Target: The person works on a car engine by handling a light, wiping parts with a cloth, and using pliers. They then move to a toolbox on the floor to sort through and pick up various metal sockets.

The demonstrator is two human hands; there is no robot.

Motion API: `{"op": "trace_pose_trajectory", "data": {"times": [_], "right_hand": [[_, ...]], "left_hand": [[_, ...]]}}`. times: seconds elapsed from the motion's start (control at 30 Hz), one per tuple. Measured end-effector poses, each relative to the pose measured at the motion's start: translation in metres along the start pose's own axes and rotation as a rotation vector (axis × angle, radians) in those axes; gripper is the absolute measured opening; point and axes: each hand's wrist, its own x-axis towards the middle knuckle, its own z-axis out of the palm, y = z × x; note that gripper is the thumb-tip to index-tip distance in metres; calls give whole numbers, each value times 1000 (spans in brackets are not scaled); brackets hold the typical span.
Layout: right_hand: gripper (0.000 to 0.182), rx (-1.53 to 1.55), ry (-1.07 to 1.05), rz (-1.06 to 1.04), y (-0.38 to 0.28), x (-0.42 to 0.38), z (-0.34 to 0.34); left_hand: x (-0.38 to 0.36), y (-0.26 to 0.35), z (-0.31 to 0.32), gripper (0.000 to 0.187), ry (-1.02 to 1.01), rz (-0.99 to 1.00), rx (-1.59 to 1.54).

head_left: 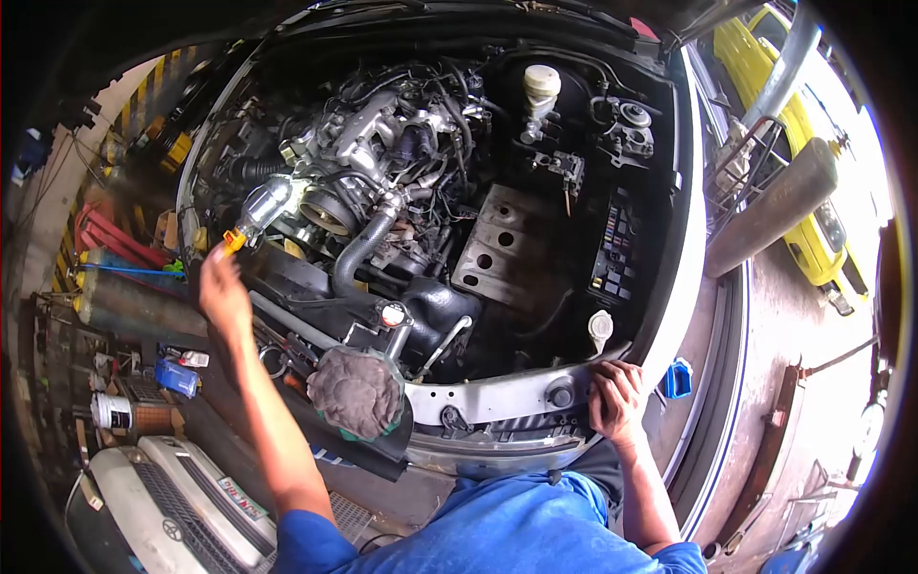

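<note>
My left hand (226,292), slightly blurred, is at the left of the engine bay with its fingers closed at the yellow-orange end of a work lamp (266,205). The lamp is lit, and its bright end points at the engine (368,134). My right hand (619,397) has its fingers curled over the front panel (507,394) at the bay's right front corner. A black radiator hose (363,251) curves down between the lamp and the radiator cap (392,314). A bunched grey rag (356,390) sits at the front edge between my arms.
A bare metal battery tray (504,247) and a fuse box (615,244) are on the bay's right side. A detached white bumper (177,502) lies at lower left. Gas cylinders (779,206) and a yellow car (813,230) stand at right. A blue container (678,379) is beside the fender.
</note>
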Motion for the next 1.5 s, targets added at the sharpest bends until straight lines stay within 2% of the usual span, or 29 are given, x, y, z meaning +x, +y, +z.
{"op": "trace_pose_trajectory", "data": {"times": [0.1,0.17,0.2,0.23,0.27,0.3,0.37,0.4,0.43,0.47,0.53,0.7,0.9,0.97,1.03,1.13,1.23,1.3,1.37,1.4,1.43,1.47,1.5], "right_hand": [[25,20,5,-7,1,0,-1],[24,30,6,-10,4,-1,0],[24,37,8,-11,5,-2,-1],[24,45,13,-13,5,-1,0],[24,51,16,-14,5,0,-2],[24,49,19,-26,7,-1,-1],[25,57,19,-31,9,-1,-2],[25,53,20,-35,9,-1,-2],[25,47,24,-35,8,2,-5],[25,46,27,-39,9,2,-5],[25,50,27,-43,9,2,-6],[24,74,24,-61,10,3,-9],[22,78,32,-82,13,0,-8],[22,83,41,-91,13,0,-7],[23,89,41,-96,12,0,-7],[23,84,48,-102,13,-1,-8],[20,90,64,-98,12,-1,-8],[20,77,64,-92,12,-2,-9],[21,65,67,-90,9,-2,-7],[34,81,2,-62,10,-6,-6],[40,111,-5,-17,2,-2,-11],[45,139,-14,31,-10,6,-21],[50,165,-24,77,-18,10,-27]], "left_hand": [[20,41,92,38,-474,75,-225],[24,85,152,38,-742,80,-170],[30,73,195,42,-682,319,-94],[28,96,213,51,-749,250,105],[25,88,243,66,-683,363,315],[18,100,258,78,-674,331,446],[15,119,275,80,-733,256,502],[18,105,292,73,-695,287,496],[22,91,302,49,-645,417,460],[26,88,305,38,-650,414,504],[28,91,298,31,-628,417,533],[20,107,250,33,-623,472,427],[-2,124,161,30,-406,289,160],[-4,102,142,30,-307,437,107],[-17,106,115,31,-431,231,120],[-53,126,93,31,-531,-201,-339],[-82,131,93,29,-590,-295,-510],[-112,148,94,28,-552,-364,-562],[-151,180,86,30,-608,-293,-526],[-173,190,81,29,-654,-195,-522],[-200,200,76,28,-701,-96,-520],[-233,211,70,23,-768,-71,-620],[-260,225,58,20,-929,-90,-657]]}}
